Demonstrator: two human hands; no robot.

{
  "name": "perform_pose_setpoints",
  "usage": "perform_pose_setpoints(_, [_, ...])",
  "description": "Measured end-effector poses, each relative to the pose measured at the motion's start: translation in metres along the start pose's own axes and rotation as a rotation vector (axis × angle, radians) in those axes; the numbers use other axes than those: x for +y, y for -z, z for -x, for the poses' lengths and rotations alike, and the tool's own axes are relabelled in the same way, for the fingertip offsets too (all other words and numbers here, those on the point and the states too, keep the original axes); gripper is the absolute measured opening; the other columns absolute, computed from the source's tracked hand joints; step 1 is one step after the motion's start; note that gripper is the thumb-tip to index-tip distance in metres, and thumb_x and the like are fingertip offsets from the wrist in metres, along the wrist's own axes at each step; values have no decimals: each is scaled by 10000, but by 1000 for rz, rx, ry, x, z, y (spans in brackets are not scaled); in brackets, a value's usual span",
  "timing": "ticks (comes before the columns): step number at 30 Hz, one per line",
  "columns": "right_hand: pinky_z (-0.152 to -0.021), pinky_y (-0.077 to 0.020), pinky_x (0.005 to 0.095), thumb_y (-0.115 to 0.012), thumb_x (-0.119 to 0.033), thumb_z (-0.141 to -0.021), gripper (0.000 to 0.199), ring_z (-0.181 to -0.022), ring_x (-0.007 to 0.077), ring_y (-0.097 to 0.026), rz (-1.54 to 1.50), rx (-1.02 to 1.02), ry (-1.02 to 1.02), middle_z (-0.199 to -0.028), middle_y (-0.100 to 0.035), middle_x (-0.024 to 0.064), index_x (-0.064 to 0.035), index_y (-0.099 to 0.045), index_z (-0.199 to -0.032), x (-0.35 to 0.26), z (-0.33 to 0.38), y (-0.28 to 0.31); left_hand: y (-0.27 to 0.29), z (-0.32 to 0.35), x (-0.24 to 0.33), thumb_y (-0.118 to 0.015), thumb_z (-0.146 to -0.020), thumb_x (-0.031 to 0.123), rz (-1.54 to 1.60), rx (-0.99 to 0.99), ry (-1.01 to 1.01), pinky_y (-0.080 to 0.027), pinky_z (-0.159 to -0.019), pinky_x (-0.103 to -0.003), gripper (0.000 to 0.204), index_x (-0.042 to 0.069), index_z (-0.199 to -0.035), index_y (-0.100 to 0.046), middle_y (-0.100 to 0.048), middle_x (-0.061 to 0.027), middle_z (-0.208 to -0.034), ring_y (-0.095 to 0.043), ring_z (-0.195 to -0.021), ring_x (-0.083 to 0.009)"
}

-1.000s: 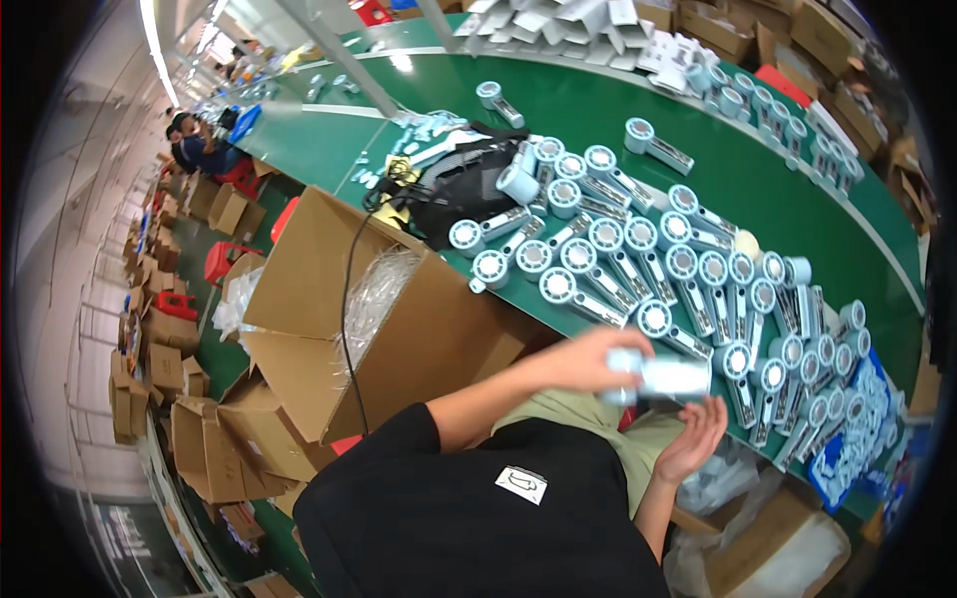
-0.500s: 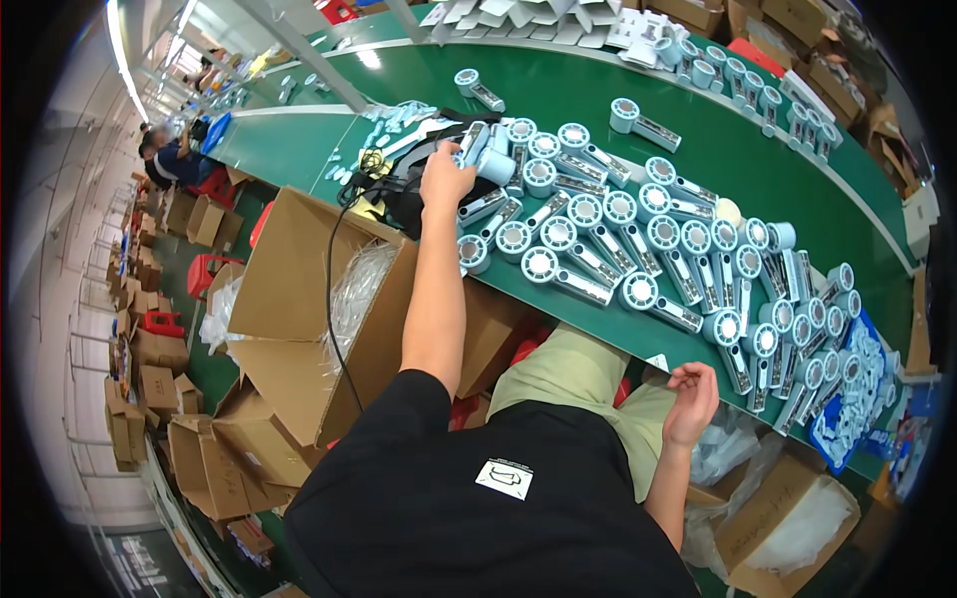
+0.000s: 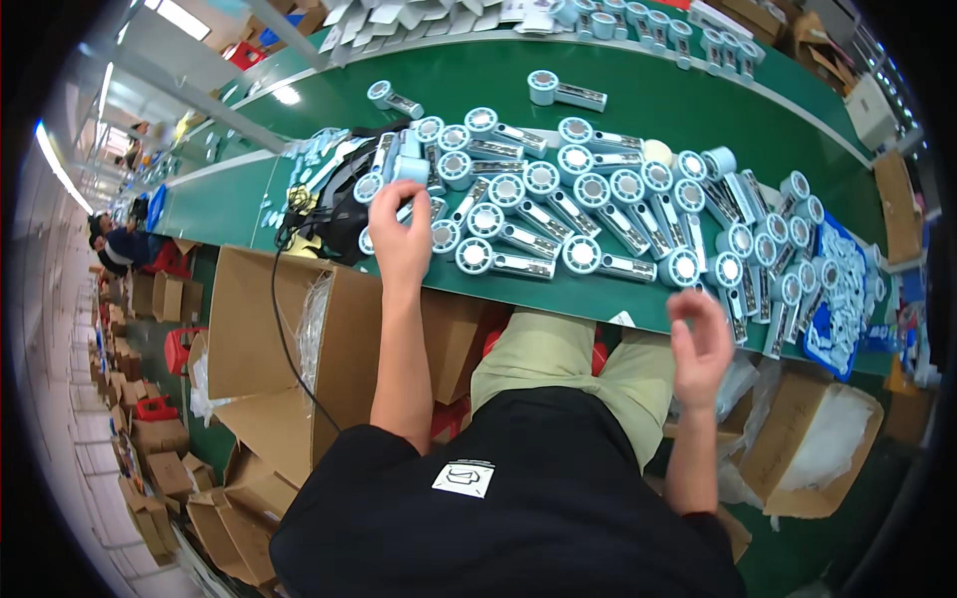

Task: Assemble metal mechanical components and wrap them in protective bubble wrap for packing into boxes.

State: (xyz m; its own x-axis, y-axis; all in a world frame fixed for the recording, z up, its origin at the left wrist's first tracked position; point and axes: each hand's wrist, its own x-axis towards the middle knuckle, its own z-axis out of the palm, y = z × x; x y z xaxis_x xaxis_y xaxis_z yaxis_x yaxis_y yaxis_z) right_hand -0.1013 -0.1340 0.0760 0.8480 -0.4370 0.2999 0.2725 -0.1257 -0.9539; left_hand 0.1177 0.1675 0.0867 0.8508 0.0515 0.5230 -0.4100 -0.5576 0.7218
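Observation:
Many pale blue handheld fans [image 3: 505, 189] lie crowded on the green table, round heads attached to handles whose inner parts show. At the left end of the group, my left hand [image 3: 402, 234] hovers over the near edge, its fingers bent and thumb apart, with nothing visible in them. Just beyond its fingertips, a fan [image 3: 410, 164] lies on others beside a black bag-like item [image 3: 347, 211]. My right hand [image 3: 701, 344] is raised at the table's front edge, close to the fan heads, fingers loosely curled and apart, holding nothing visible.
A blue tray [image 3: 825, 354] of small pale blue parts stands at the right. Loose pale parts [image 3: 324, 149] and a black cable [image 3: 279, 289] lie at the left. Open cartons [image 3: 249, 339] stand below the table, and more fans [image 3: 658, 30] line the far ledge.
My left hand has drawn back from the fan at the left end of the group. My right hand has risen toward the fans at the front edge. The view has shifted.

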Motion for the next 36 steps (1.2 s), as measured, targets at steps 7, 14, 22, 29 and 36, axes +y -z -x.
perform_pose_setpoints(7, [-1165, -327, 469, -532, -169, -912, 512, -1352, 310, -426, 465, -287, 990, -1402, -485, 216, 56, -462, -1367, -164, -106, 60, -25, 58, 144, -557, -908, 122, 955, -1159, -183, -475, -879, -355, 235, -6, -1054, -691, -647, -138, -1152, -603, -970, -259])
perform_pose_setpoints(14, [-1153, -339, 468, -550, -190, -900, 543, -1342, 315, -435, 573, -223, 1399, -1410, -475, 216, 49, -451, -1377, -203, -192, 47, 37, 72, 244, -323, -995, 626, 1864, -1527, -57, -406, -1046, -431, 822, -109, -1279, -557, -536, -234, -1370, -544, -1203, -393])
perform_pose_setpoints(22, [-1139, -353, 468, -572, -214, -885, 579, -1330, 320, -446, 235, 869, 1609, -1418, -464, 217, 40, -438, -1389, -389, -197, 59, 276, -142, 412, -320, -1010, 598, 564, -1704, -694, -407, -1064, -426, 761, -61, -1327, -531, -538, -205, -1375, -545, -1211, -364])
perform_pose_setpoints(29, [-1128, -365, 467, -591, -234, -873, 612, -1320, 324, -455, 180, 672, 1595, -1426, -454, 218, 33, -428, -1399, -350, -175, 82, 273, -97, 211, -318, -1026, 570, 496, -1147, -907, -408, -1082, -421, 705, -13, -1376, -505, -541, -176, -1380, -546, -1218, -335])
perform_pose_setpoints(36, [-1116, -377, 467, -610, -255, -860, 646, -1310, 329, -464, 497, 721, 1605, -1433, -444, 219, 25, -417, -1409, -348, -124, 106, 98, -235, 96, -371, -1009, 501, 461, -889, -1144, -426, -1037, -407, 601, 44, -1368, -523, -575, -132, -1314, -567, -1158, -302])
